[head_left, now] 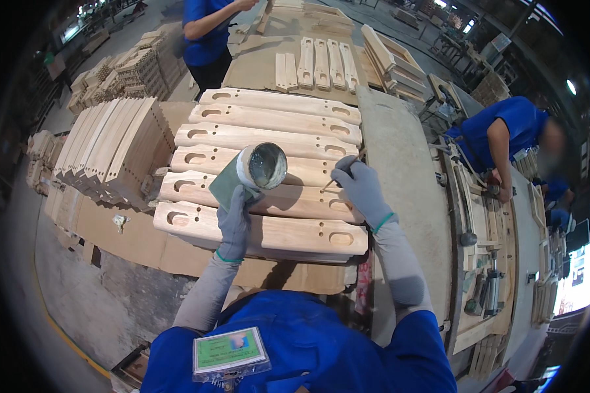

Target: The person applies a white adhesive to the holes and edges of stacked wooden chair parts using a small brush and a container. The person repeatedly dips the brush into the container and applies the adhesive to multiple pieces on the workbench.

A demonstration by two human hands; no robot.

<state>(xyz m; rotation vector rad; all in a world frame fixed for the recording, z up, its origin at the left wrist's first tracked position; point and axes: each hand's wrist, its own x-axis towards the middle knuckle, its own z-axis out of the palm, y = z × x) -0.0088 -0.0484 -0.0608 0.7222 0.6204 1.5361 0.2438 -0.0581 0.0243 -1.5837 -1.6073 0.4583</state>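
Note:
My left hand [235, 221], in a grey glove, is wrapped round a green can [227, 186] with a smeared whitish rim. The can is tilted, and its mouth shows a dark, wet-looking coating inside. My right hand [362, 188], gloved too, pinches a thin stick [328, 185]. The stick's tip points down at the small holes near the right end of a pale wooden slat [288, 200]; whether it touches the wood I cannot tell. Several such slats lie side by side under my hands, each with oval slots and small round holes at its ends.
Stacked wooden pieces [115, 141] stand on the left, beside cardboard [131, 229]. More slats [321, 62] and wooden frames [393, 62] lie on the far table. A grey tabletop [400, 170] runs along the right. Co-workers in blue [206, 33] stand at the far left and right.

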